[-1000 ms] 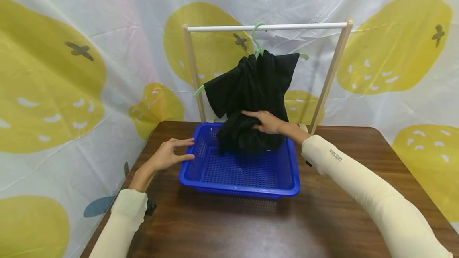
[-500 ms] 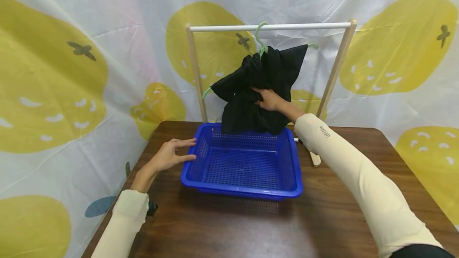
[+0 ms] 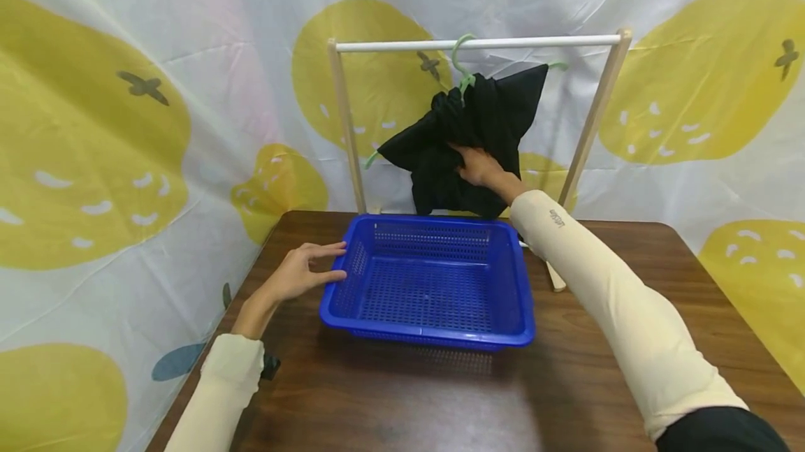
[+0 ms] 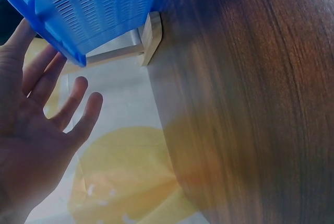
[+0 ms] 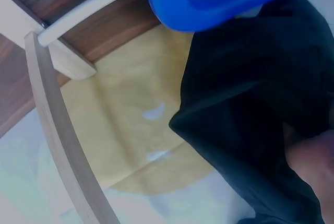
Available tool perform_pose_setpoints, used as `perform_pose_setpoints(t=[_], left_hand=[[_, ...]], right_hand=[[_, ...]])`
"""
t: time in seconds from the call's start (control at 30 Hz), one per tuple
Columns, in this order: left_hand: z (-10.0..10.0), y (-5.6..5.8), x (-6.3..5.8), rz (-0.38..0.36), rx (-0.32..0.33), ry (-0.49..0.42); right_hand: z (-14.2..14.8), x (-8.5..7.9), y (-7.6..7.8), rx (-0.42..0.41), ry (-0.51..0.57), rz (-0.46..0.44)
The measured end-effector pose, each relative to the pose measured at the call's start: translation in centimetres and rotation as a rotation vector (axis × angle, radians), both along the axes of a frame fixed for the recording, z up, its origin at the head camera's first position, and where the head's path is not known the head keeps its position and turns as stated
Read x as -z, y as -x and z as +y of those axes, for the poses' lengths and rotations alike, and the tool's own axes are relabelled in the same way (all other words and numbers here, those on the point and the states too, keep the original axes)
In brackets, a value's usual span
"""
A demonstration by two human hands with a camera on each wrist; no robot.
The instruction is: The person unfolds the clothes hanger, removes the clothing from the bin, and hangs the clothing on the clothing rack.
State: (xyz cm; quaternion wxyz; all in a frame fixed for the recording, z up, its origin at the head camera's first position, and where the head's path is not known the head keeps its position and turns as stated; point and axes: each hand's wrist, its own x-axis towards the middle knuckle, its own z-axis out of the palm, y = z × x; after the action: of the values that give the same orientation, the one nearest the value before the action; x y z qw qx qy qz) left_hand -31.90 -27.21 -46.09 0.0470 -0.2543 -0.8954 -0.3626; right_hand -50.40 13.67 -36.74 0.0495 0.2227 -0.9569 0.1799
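A black short-sleeved shirt [image 3: 497, 113] hangs on a light green hanger [image 3: 464, 64], hooked over the rack's white rail. My right hand [image 3: 479, 167] holds the front of the shirt, gathering its lower part upward in folds above the basket's back rim. Cloth partly hides those fingertips; in the right wrist view only a blurred bit of the hand [image 5: 313, 156] shows beside the shirt [image 5: 235, 109]. My left hand [image 3: 295, 272] is at the left rim of the blue plastic basket [image 3: 428, 333], fingers extended. The left wrist view shows its fingers spread beside the basket [image 4: 99, 10], some touching the rim.
The wooden-legged rack [image 3: 594, 117] stands behind the basket, its right foot [image 3: 556, 279] on the brown table [image 3: 402, 403]. A white curtain [image 3: 207, 19] with yellow fruit prints closes off the back and left side.
My right hand has moved up and back, lifting the shirt's lower part out of the basket. The hanger has tilted, right end higher. The left hand stays at the rim.
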Motion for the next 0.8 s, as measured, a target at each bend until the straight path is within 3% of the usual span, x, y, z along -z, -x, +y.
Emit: perform_pose_setpoints(t=[0.37, 0.43, 0.47, 0.63, 0.8], left_hand=[[0.1, 0.0, -0.3, -0.023, 0.003, -0.001], [0.1, 0.0, -0.2, -0.021, 0.004, -0.001], [0.1, 0.0, -0.2, -0.021, 0.003, -0.002], [0.0, 0.0, -0.1, -0.026, -0.001, -0.003], [0.1, 0.0, 0.0, -0.024, -0.003, -0.008]], right_hand=[[-0.5, 2.6, -1.5, -0.127, -0.102, -0.063], [-0.4, 3.0, -1.5, -0.183, -0.079, -0.093], [-0.1, 3.8, -0.8, -0.239, -0.050, -0.089], [-0.3, 4.9, -1.1, -0.382, 0.001, -0.130], [-2.1, 4.6, -3.5, -0.330, -0.019, -0.236]])
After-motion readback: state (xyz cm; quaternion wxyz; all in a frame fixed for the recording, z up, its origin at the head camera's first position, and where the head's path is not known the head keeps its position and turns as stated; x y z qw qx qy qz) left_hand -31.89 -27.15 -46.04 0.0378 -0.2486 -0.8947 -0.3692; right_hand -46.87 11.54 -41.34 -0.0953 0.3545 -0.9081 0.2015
